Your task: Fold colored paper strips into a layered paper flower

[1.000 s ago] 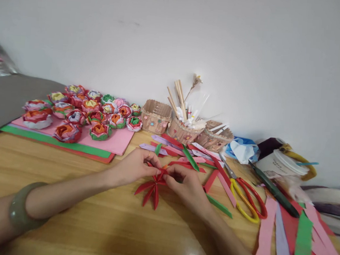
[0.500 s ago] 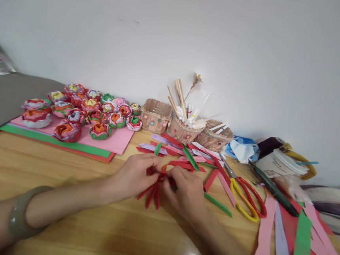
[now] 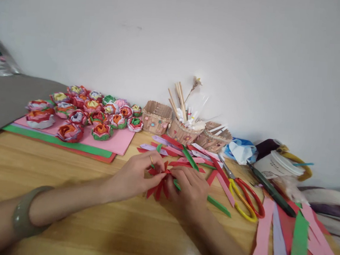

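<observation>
Both hands meet around a red paper flower (image 3: 159, 190) whose folded strips fan out beneath the fingers. My left hand (image 3: 144, 171), with a ring on one finger, pinches the flower's centre from the left. From the right, my right hand (image 3: 189, 186) has closed fingers on the same flower, hiding part of it. A small orange piece (image 3: 166, 165) sticks up between the fingertips. Just behind the hands lies a pile of folded paper strips (image 3: 189, 158) in red, green, pink and lilac. A green strip (image 3: 219, 206) pokes out to the right of my right hand.
Finished paper flowers (image 3: 92, 117) stand on stacked coloured sheets (image 3: 123, 141) at left. Decorated baskets (image 3: 156, 122) line the wall, one holding sticks. Scissors (image 3: 245, 199), a dark green pen-like tool (image 3: 273, 192), a white tub (image 3: 274, 165) and cut paper (image 3: 299, 244) lie at right.
The red flower has turned and lifted slightly, and its strips now spread wider. My left fingers have opened out a little at its centre, while my right hand stays on it.
</observation>
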The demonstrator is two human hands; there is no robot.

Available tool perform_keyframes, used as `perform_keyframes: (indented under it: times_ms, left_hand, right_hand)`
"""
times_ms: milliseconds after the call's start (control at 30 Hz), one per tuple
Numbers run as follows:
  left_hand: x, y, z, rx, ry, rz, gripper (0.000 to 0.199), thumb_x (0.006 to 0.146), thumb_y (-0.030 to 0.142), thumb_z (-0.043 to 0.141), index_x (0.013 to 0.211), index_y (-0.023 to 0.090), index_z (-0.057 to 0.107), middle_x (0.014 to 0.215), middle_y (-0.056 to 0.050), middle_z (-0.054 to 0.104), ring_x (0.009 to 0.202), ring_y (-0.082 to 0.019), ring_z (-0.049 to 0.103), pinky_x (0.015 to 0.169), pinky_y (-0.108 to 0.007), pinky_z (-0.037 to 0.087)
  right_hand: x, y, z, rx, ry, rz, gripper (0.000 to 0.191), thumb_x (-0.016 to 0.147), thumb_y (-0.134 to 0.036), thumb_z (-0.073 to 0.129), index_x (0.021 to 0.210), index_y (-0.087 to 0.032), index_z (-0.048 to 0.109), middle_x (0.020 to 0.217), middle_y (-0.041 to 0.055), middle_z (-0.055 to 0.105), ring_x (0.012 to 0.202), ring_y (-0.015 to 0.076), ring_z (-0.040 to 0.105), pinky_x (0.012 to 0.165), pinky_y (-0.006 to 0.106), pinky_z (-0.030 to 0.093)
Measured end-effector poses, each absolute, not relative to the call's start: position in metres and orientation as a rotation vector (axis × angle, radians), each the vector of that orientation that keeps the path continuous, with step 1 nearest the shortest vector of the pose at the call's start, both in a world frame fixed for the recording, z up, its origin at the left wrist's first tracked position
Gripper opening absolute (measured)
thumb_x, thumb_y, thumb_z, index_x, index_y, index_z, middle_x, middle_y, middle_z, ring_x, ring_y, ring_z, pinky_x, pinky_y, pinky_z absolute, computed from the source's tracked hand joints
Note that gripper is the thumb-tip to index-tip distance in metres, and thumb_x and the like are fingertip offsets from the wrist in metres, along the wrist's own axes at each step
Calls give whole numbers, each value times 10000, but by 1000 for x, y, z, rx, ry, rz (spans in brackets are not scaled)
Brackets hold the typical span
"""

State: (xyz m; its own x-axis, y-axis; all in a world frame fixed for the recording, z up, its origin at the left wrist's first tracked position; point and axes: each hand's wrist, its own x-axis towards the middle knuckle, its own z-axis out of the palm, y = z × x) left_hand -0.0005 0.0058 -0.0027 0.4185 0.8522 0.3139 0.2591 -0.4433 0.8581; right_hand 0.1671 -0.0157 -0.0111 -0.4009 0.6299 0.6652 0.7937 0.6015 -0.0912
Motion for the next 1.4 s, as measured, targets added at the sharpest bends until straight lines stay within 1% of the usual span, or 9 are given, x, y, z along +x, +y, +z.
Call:
perform_keyframes:
  times_ms: [67, 100, 167, 267, 400, 533, 900, 1200, 1400]
  left_hand:
    - [-1, 9, 2, 1543, 976, 1017, 188, 815, 261, 480, 963, 164, 546, 769, -17, 600, 726, -141, 572, 691, -264, 473]
    - [-1, 11, 4, 1443, 951, 985, 232, 799, 271, 505, 1000, 160, 544, 778, -15, 613, 728, -142, 578, 694, -267, 475]
    - [0, 14, 5, 1366, 899, 906, 222, 743, 242, 573, 945, 150, 580, 818, -20, 638, 755, -142, 587, 718, -268, 473]
    - [1, 15, 3, 1421, 920, 931, 88, 711, 199, 606, 777, 142, 614, 780, -14, 637, 734, -136, 579, 698, -252, 463]
    - [-2, 13, 0, 1598, 972, 1089, 73, 763, 195, 588, 750, 146, 641, 776, -29, 641, 751, -146, 580, 706, -255, 451]
    - [-3, 11, -2, 1753, 900, 1136, 99, 797, 164, 568, 766, 164, 662, 803, -31, 640, 784, -142, 580, 739, -249, 444]
    - [-7, 15, -2, 1847, 888, 1169, 132, 827, 169, 537, 798, 167, 665, 800, -31, 641, 754, -132, 582, 702, -234, 452]
    - [-6, 14, -5, 1852, 999, 1318, 87, 801, 177, 564, 750, 166, 634, 733, -13, 639, 675, -125, 562, 605, -220, 432]
    - [-4, 10, -11, 1766, 1134, 1314, 85, 816, 200, 538, 762, 168, 595, 735, -5, 597, 663, -118, 549, 567, -206, 433]
  right_hand:
    - [170, -14, -9, -1055, -2142, -282, 163, 810, -103, 504, 808, -209, 627, 789, 57, 706, 766, 183, 639, 688, 301, 457]
    - [172, -13, -9, -1028, -2141, -278, 167, 807, -102, 517, 839, -218, 633, 837, 59, 712, 820, 191, 640, 726, 315, 462]
    - [174, -11, -9, -1010, -2134, -307, 179, 795, -108, 547, 875, -238, 641, 911, 59, 707, 894, 208, 626, 782, 346, 454]
    - [175, -10, -8, -1095, -2038, -345, 199, 781, -137, 567, 929, -247, 640, 962, 79, 676, 905, 231, 604, 774, 381, 448]
    - [170, -13, -1, -1158, -1981, 115, 251, 826, -175, 504, 1063, -210, 579, 827, 64, 664, 734, 183, 614, 651, 314, 487]
    - [166, -14, 2, -1175, -1925, 487, 160, 810, -241, 586, 959, -192, 619, 804, 57, 695, 650, 157, 625, 608, 274, 500]
    - [169, -7, 1, -1153, -1725, 776, 63, 788, -204, 604, 826, -186, 651, 767, 31, 694, 699, 152, 625, 647, 261, 496]
    - [168, -12, -2, -1156, -1634, 792, 76, 768, -241, 628, 752, -174, 660, 673, 24, 687, 602, 142, 618, 559, 244, 492]
    - [163, -17, -7, -1134, -1661, 669, 53, 782, -215, 617, 783, -182, 659, 691, 31, 706, 600, 146, 636, 567, 247, 502]
